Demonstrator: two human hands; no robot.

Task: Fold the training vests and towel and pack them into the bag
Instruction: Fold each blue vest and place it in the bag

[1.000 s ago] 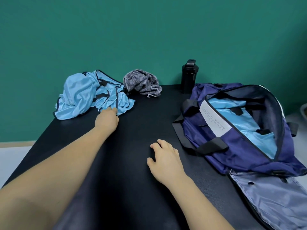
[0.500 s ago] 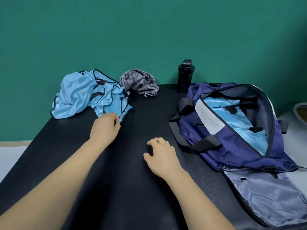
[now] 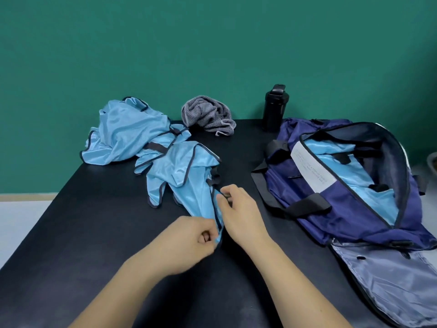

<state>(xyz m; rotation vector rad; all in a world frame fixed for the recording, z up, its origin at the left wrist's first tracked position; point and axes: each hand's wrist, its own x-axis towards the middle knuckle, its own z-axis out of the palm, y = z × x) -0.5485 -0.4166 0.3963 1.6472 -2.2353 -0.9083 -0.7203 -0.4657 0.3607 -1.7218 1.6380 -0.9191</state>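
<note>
A light blue training vest [image 3: 186,176] with dark trim lies stretched across the middle of the black table [image 3: 71,245]. My left hand [image 3: 189,240] grips its near end in a fist. My right hand [image 3: 238,209] pinches the vest's edge just beside it. Another crumpled blue vest [image 3: 127,133] lies at the back left. Next to that heap sits a bunched grey striped towel [image 3: 208,114]. The navy bag [image 3: 343,204] lies unzipped at the right, with a folded blue vest [image 3: 369,192] inside.
A black bottle [image 3: 275,107] stands at the table's back edge, between the towel and the bag. The bag's grey lined flap [image 3: 387,287] hangs open toward the front right corner. A green wall rises behind the table.
My left hand has pulled one vest off the heap toward me, to the table's middle. My right hand has lifted from the table and taken hold of the vest's edge.
</note>
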